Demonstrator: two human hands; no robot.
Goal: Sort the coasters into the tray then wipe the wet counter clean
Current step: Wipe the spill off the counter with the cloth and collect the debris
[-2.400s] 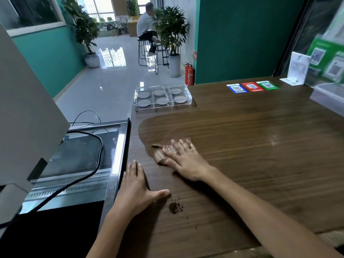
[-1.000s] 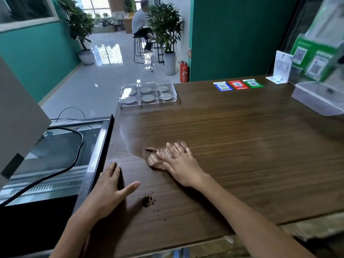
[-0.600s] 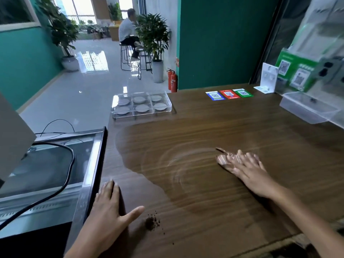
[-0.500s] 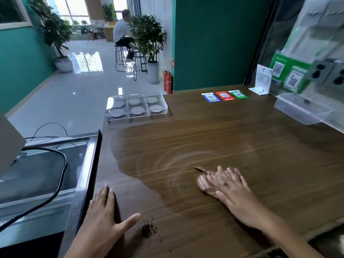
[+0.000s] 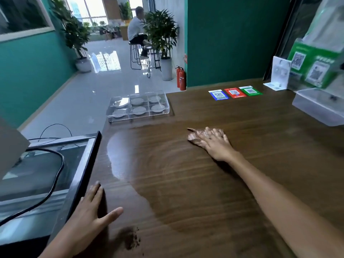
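A clear compartment tray (image 5: pixel 168 107) stands at the far left of the wooden counter (image 5: pixel 260 142), with a round grey coaster (image 5: pixel 139 110) in each compartment. A broad wet film (image 5: pixel 167 164) spreads over the counter's left and middle. My right hand (image 5: pixel 214 142) presses flat, fingers straight, on a brown cloth (image 5: pixel 192 137) at the far edge of the wet patch. My left hand (image 5: pixel 89 211) rests flat on the counter's near left edge, thumb spread.
Dark crumbs (image 5: pixel 131 240) lie near my left thumb. A black-framed glass case (image 5: pixel 48 175) with a cable adjoins the counter's left side. Three code cards (image 5: pixel 235 93), a white stand (image 5: pixel 279 75) and a clear box (image 5: pixel 316 107) occupy the far right.
My right hand has slid the cloth from the near-left part of the wet patch out to the right, then up toward the far side. My left hand stayed planted.
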